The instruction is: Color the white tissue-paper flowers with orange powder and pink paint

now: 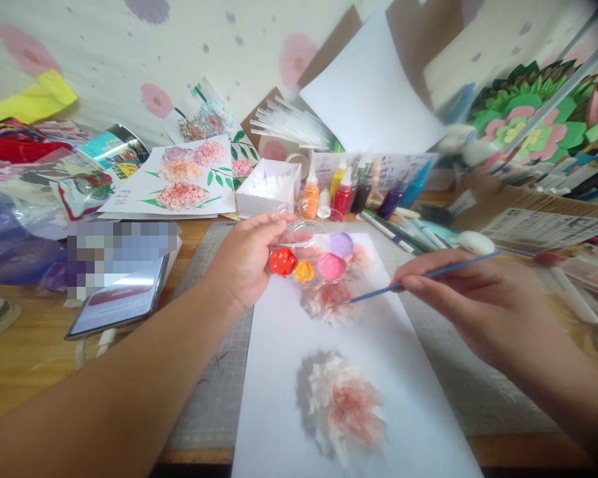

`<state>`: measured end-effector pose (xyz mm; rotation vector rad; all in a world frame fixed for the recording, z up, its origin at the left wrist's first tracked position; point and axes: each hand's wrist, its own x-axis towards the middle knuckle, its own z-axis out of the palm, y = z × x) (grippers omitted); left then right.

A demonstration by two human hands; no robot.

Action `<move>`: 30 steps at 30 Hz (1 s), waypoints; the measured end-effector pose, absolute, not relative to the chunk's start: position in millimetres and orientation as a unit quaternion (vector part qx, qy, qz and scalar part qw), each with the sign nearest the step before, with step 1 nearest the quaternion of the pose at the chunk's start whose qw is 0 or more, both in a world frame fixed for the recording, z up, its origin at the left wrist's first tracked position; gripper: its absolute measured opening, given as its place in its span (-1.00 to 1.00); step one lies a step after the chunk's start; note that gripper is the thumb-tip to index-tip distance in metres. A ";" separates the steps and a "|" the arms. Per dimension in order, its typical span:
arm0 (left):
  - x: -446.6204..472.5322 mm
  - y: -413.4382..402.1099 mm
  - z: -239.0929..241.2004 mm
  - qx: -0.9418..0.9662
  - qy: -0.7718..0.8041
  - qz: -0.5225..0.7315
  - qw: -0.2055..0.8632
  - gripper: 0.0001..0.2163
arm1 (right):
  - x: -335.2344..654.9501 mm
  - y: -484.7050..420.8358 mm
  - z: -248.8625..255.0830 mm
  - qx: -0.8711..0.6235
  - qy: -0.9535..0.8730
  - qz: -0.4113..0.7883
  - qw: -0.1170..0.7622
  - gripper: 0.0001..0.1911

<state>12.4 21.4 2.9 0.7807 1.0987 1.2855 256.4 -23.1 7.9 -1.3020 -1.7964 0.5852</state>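
My left hand [252, 255] grips a clear plastic paint palette [316, 259] with red, orange, pink and purple blobs, held above a white sheet [279, 372]. My right hand [458, 292] pinches a thin blue paintbrush [428, 273]; its tip touches a white paper flower [329, 302] tinted pink, just under the palette. A second, larger paper flower [346, 405] with a pink-red middle lies lower on the sheet.
Paint bottles [346, 189] stand behind the palette beside a white box [269, 186]. A flower painting [184, 176] and a phone [122, 299] lie left. Pens, a newspaper [543, 229] and green paper flowers [538, 119] are at the right. A grey cutting mat [214, 372] underlies the sheet.
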 end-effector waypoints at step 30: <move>12.4 21.3 2.3 0.339 0.472 0.550 0.599 -0.88 | 251.7 -27.8 8.4 -0.509 -0.729 0.206 0.409 -0.89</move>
